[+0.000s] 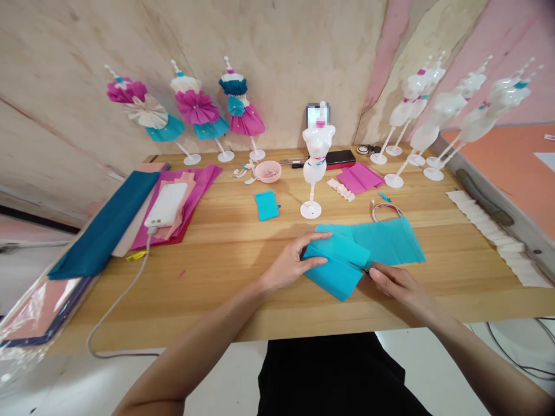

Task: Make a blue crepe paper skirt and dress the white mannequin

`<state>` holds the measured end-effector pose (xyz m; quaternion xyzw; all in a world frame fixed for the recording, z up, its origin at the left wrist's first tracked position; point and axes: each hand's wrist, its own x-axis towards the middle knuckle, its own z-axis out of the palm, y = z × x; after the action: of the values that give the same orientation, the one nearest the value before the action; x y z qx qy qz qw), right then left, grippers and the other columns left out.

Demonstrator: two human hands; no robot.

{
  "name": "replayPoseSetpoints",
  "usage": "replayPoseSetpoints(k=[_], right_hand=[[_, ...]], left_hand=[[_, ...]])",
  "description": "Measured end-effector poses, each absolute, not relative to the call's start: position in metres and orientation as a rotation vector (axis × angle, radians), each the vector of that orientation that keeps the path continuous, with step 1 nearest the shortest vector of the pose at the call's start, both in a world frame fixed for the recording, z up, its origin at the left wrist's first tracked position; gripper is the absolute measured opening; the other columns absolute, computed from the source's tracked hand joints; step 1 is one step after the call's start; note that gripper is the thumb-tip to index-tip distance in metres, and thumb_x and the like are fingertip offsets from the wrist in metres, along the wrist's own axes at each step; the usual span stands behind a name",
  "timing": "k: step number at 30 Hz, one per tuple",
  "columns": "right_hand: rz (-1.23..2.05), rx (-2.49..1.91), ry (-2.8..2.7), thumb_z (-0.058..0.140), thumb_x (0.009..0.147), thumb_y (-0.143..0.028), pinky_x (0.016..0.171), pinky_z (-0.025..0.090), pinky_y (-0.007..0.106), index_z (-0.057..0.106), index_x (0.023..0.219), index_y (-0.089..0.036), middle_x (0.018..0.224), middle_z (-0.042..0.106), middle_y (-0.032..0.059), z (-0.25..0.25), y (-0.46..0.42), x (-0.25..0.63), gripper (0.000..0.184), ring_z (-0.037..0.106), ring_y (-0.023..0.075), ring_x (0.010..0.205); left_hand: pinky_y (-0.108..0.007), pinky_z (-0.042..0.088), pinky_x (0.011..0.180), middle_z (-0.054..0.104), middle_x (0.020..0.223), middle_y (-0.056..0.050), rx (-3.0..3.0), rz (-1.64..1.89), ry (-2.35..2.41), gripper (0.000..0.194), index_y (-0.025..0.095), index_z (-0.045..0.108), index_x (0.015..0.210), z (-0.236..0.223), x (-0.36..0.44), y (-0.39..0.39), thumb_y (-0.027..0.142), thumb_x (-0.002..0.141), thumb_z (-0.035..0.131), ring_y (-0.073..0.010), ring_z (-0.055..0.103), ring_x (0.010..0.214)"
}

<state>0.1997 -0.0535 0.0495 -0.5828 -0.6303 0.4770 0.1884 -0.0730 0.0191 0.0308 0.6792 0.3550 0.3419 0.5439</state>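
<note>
The left hand's [291,264] fingers [313,243] lie spread over one folded teal tissue-paper sheet [338,268], in front of the white mannequin [318,167]; the right hand's [396,288] pressed-together fingers [381,276] reach its right edge.

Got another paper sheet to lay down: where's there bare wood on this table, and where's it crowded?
Bare wood runs between the magenta paper and your left hand, and between the teal sheet and the white pleated strip. The far edge is crowded: paper dress forms, a pink bowl and a black device.
</note>
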Motion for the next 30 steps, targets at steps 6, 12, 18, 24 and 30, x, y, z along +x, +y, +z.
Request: replayPoseSetpoints(k=[6,12,18,24,30], right_hand=[[1.309,-1.673,-1.797,0.041,0.094,-0.056,0.057,0.023,0.03,0.034,0.066,-0.021,0.065,0.032,-0.0021,0.05,-0.053,0.197,0.045,0.033,0.0139,0.062],[1.279,-1.679,-1.799,0.041,0.093,-0.058,0.057,0.024,0.029,0.037,0.067,-0.021,0.065,0.033,-0.002,0.048,-0.052,0.198,0.045,0.034,0.0141,0.063],[1.265,-1.659,-1.799,0.043,0.092,-0.057,0.056,0.024,0.029,0.037,0.065,-0.021,0.064,0.034,-0.0022,0.048,-0.052,0.198,0.045,0.033,0.0134,0.061],[1.286,-1.633,-1.773,0.042,0.093,-0.055,0.056,0.023,0.029,0.035,0.065,-0.022,0.064,0.033,-0.0018,0.052,-0.052,0.193,0.044,0.033,0.0141,0.062],[1.323,-1.601,-1.751,0.044,0.093,-0.054,0.055,0.023,0.029,0.035,0.065,-0.022,0.064,0.032,-0.0015,0.052,-0.051,0.188,0.043,0.032,0.0144,0.062]], left_hand=[[-0.037,0.042,0.101,0.056,0.133,-0.007,1.602,0.812,0.844,0.051,0.026,0.056,0.129,0.03,-0.074,0.019,0.039,0.081,0.068,-0.0256,0.054,0.119],[-0.036,0.042,0.101,0.056,0.133,-0.006,1.604,0.805,0.834,0.051,0.027,0.055,0.13,0.03,-0.075,0.019,0.038,0.081,0.068,-0.0247,0.054,0.119],[-0.036,0.043,0.099,0.056,0.133,-0.006,1.591,0.809,0.836,0.052,0.027,0.055,0.13,0.029,-0.074,0.019,0.038,0.081,0.068,-0.0251,0.054,0.118],[-0.038,0.042,0.102,0.057,0.133,-0.006,1.609,0.826,0.834,0.051,0.027,0.056,0.129,0.032,-0.074,0.018,0.038,0.081,0.069,-0.0255,0.054,0.119],[-0.038,0.041,0.104,0.057,0.133,-0.006,1.616,0.828,0.829,0.05,0.027,0.056,0.128,0.033,-0.073,0.016,0.038,0.081,0.069,-0.0253,0.054,0.12]])
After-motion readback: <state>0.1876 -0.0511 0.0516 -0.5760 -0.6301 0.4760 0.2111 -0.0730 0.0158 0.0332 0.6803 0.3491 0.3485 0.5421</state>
